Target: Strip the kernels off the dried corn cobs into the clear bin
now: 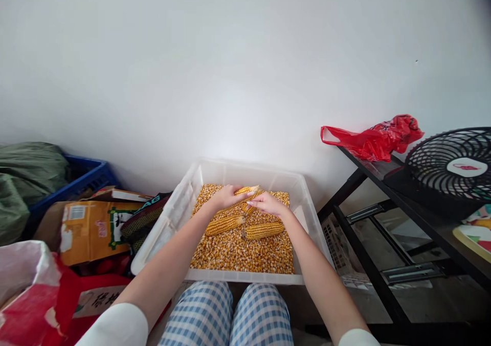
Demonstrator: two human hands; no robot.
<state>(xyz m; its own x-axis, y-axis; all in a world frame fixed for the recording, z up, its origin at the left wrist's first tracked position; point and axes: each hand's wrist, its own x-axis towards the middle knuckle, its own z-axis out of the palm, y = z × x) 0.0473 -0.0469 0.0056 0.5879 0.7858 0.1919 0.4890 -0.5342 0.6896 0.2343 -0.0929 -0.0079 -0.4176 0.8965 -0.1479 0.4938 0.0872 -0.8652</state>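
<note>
White wall (230,80), curled fingers (238,198) holding corn ear (245,189)

Two yellow, kernel-covered cobs (264,231) flat on loose golden kernels (241,254), another cob (246,190) aslant beyond them in my remote view

Left of the plastic bin (245,277): black mesh bag (143,218) shows "AG". Farther left of bin, cardboard box (90,241) has barcode (77,212), lettering unclear; red bag (71,297) characters not legible.
</note>
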